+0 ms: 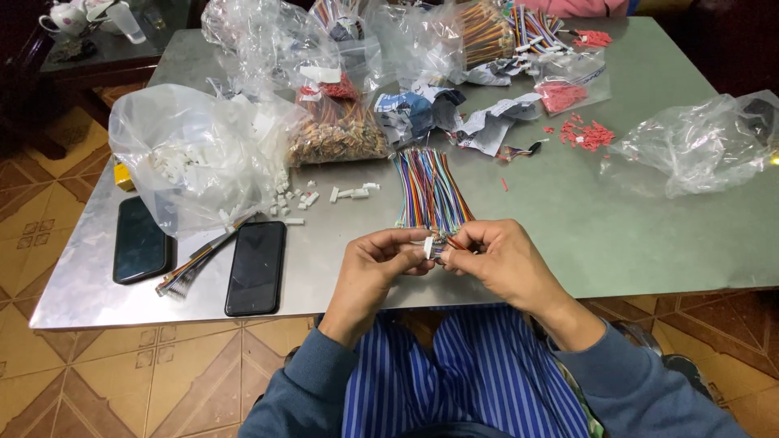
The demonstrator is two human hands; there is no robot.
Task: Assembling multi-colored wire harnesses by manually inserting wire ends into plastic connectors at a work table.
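Left hand (375, 258) pinching small white plastic connector (428, 246), right hand (497, 258) pinching thin orange wire (456, 242), multicoloured wire bundle (430, 188) running lengthwise from tabletop (584, 219) near edge toward far edge, wire ends hidden by fingers.

Grey-blue long sleeves, bare hands, blue-and-white vertically striped trousers.

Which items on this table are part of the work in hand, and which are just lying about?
In use: left hand pinching a small white connector; right hand feeding a wire; multicoloured wire bundle; loose white connectors; bag of white connectors.

Lying about: two dark phones, crumpled paper, red parts, clear empty-looking bag.
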